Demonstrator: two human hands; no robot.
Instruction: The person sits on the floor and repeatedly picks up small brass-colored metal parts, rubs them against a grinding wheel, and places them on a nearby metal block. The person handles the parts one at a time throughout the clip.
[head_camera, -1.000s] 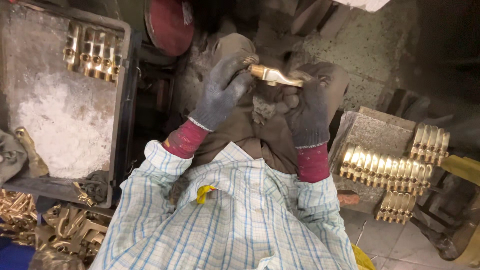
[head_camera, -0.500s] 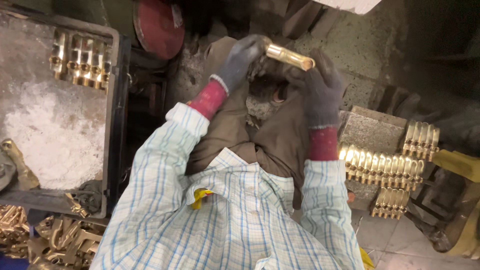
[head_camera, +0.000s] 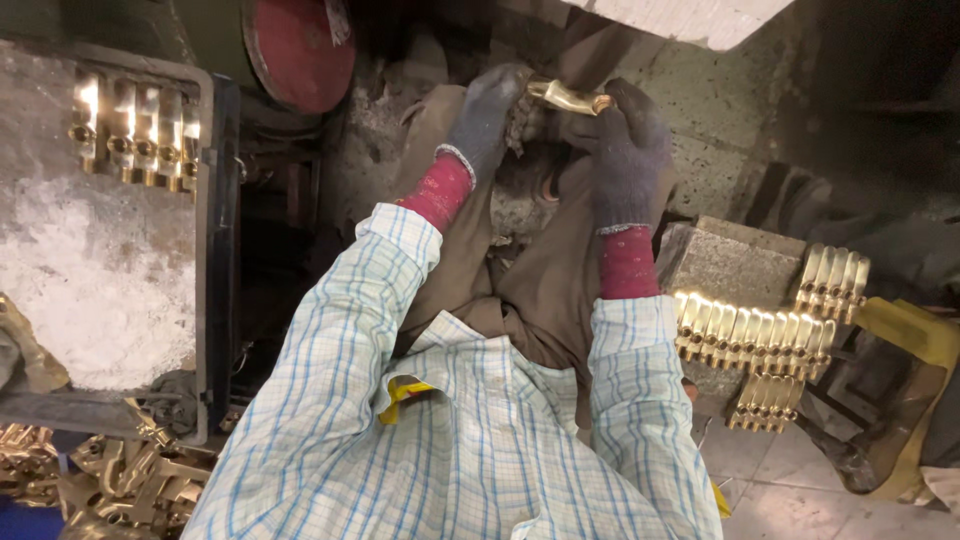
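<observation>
Brass part (head_camera: 568, 97): both ends buried in gloved grips, only the middle shows. Left hand (head_camera: 487, 115) fingertips curl out of sight behind the part; right hand (head_camera: 628, 140) palm side hidden too. What the part is pressed against is lost in dark shadow at the top. Red disc (head_camera: 297, 45) cut by the top edge. Tray (head_camera: 215, 250) runs off the left edge. Brass pile (head_camera: 110, 480) cut by the bottom-left corner, pieces too tangled to count. Yellow object (head_camera: 915, 340) cut by the right edge, can't tell what it is.
</observation>
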